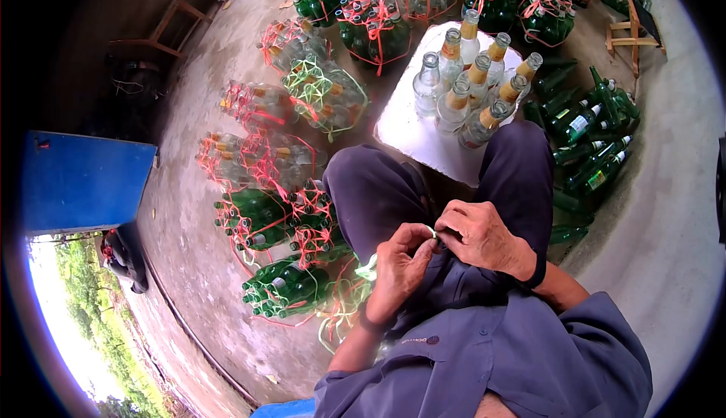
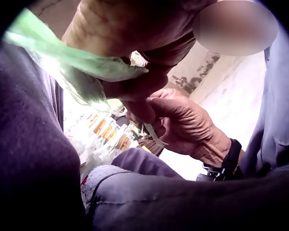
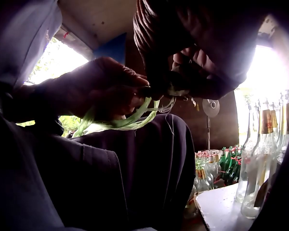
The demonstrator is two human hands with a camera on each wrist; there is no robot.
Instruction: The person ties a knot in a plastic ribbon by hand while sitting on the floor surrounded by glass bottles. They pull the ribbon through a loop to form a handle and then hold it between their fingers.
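Above the lap, my left hand [image 1: 402, 265] and right hand [image 1: 484, 235] meet fingertip to fingertip. Between them they pinch a pale green plastic strip, whose loose length [image 1: 368, 269] trails past the left wrist. In the left wrist view the strip [image 2: 86, 65] crosses in front of the left hand [image 2: 135, 29], and a short end shows by the right hand [image 2: 192, 127]. Seen from the right wrist, thin split strands of the strip [image 3: 130, 121] hang under the fingers. The exact spot where the fingertips press together is partly hidden.
A white board [image 1: 401, 127] beyond the knees bears several clear bottles [image 1: 454, 104]. Bundles of clear bottles [image 1: 280, 161] and green bottles [image 1: 283, 285], tied with red or green strips, stand at left. Loose green bottles [image 1: 586, 161] lie at right. A wooden stool [image 1: 634, 32] stands behind them.
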